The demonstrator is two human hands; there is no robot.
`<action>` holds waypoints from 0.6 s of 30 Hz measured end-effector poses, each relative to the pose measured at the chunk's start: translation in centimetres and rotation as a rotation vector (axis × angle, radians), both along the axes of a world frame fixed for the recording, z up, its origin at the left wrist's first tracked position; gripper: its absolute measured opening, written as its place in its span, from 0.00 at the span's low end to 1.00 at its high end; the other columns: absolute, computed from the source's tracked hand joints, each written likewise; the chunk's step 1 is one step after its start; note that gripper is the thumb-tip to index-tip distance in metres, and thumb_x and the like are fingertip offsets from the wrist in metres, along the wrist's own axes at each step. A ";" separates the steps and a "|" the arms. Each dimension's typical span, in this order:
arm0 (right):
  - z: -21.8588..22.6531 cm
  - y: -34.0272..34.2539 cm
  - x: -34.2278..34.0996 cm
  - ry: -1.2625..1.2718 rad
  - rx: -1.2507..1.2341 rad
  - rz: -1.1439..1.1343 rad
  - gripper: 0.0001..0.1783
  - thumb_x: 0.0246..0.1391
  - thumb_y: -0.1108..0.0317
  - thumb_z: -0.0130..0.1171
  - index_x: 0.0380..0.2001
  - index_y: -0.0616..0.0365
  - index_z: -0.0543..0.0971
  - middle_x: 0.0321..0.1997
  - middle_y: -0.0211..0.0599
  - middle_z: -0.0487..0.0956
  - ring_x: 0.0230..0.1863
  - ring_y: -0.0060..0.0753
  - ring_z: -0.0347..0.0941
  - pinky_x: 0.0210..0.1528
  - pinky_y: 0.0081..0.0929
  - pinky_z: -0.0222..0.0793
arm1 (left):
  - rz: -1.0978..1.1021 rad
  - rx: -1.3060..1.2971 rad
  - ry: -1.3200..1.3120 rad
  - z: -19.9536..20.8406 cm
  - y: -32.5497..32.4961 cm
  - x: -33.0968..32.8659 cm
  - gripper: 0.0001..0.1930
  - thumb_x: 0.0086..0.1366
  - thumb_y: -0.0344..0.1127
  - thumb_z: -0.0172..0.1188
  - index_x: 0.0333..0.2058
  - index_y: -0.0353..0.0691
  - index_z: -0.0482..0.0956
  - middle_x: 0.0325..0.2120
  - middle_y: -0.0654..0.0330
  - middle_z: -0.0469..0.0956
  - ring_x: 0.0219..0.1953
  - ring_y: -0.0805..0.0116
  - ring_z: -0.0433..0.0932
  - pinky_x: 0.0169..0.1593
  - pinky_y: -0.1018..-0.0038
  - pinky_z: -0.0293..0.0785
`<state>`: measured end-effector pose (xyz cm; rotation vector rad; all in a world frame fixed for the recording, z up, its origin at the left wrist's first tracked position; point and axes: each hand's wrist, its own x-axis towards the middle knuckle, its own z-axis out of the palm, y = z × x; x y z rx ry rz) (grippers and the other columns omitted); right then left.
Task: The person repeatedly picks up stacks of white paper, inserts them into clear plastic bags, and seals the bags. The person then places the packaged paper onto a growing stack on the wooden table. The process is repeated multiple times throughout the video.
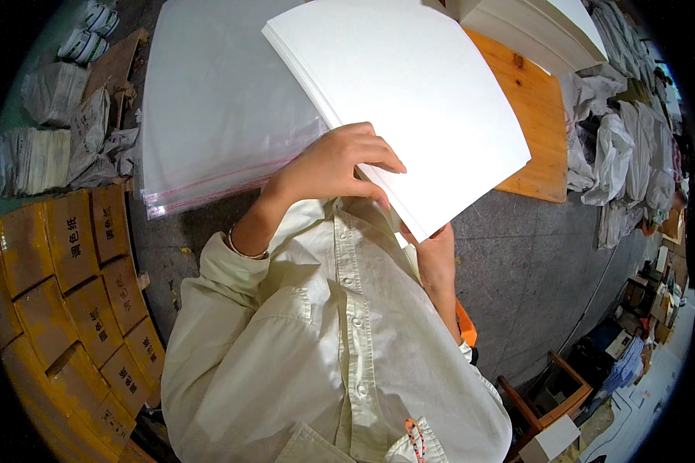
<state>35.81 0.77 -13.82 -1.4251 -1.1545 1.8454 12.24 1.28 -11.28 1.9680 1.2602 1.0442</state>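
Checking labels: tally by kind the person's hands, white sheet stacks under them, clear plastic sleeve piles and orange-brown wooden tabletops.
Hands: 2 (left hand, right hand)
White sheet stack at the hands: 1
Clear plastic sleeve pile: 1
Orange-brown wooden tabletop: 1
Total: 5

1. A stack of white paper [409,100] fills the upper middle of the frame, its top sheet blank, smooth and flat.
2. It sits askew, one corner pointing down near the centre of the frame, another towards the right; its far end meets the top border.
3. Thin layered sheet edges show along its left side.
4. The left hand [344,163] grips that layered side, fingertips on the top sheet.
5. The right hand [438,255], partly hidden, is under the lowest corner.
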 end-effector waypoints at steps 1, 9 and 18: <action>0.1 0.0 0.0 0.020 -0.006 -0.006 0.33 0.42 0.72 0.68 0.51 0.65 0.65 0.49 0.36 0.74 0.49 0.26 0.70 0.53 0.24 0.66 | 0.005 -0.012 -0.003 0.0 0.0 0.0 0.23 0.39 0.40 0.72 0.39 0.42 0.82 0.37 0.67 0.80 0.38 0.69 0.70 0.44 0.74 0.70; 1.5 0.0 0.3 0.029 -0.044 0.029 0.45 0.37 0.63 0.73 0.56 0.65 0.61 0.54 0.39 0.70 0.55 0.31 0.66 0.58 0.30 0.61 | 0.029 -0.072 -0.016 0.3 -0.2 0.1 0.21 0.42 0.37 0.71 0.38 0.42 0.82 0.36 0.65 0.80 0.40 0.68 0.72 0.43 0.73 0.71; 1.7 0.2 0.9 0.184 -0.060 0.118 0.47 0.34 0.65 0.74 0.57 0.65 0.59 0.54 0.43 0.69 0.54 0.33 0.66 0.58 0.31 0.61 | 0.073 -0.079 -0.034 0.6 0.0 0.4 0.17 0.49 0.46 0.67 0.36 0.43 0.82 0.32 0.67 0.81 0.38 0.71 0.73 0.41 0.75 0.72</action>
